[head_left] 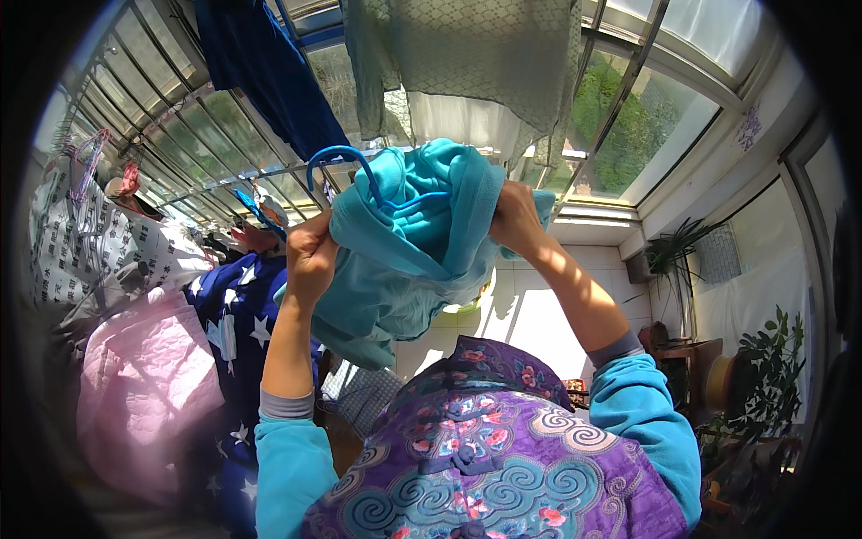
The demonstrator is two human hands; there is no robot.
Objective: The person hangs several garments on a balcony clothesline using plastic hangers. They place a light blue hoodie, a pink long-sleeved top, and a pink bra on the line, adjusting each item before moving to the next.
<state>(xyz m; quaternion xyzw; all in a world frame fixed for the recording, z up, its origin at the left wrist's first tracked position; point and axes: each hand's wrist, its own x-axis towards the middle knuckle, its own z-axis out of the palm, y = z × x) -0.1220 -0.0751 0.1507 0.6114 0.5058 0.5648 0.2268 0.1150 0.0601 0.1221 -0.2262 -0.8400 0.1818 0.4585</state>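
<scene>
A turquoise hooded garment (395,242) hangs between my hands at chest height, its neck opening turned up toward me. My left hand (312,254) is closed round the left edge of the opening. On the other side my right hand (518,218) grips the right edge, its fingertips partly hidden by the cloth. A blue clothes hanger (339,151) sits in the opening; its hook curves out at the upper left, and part of its bar shows inside. The rest of the hanger is hidden within the garment.
A dark blue garment (260,72) and a pale patterned one (462,49) hang ahead by the barred windows. At left lie a pink padded cloth (148,386) and a navy star-print cloth (247,310). Potted plants (772,377) stand along the right side.
</scene>
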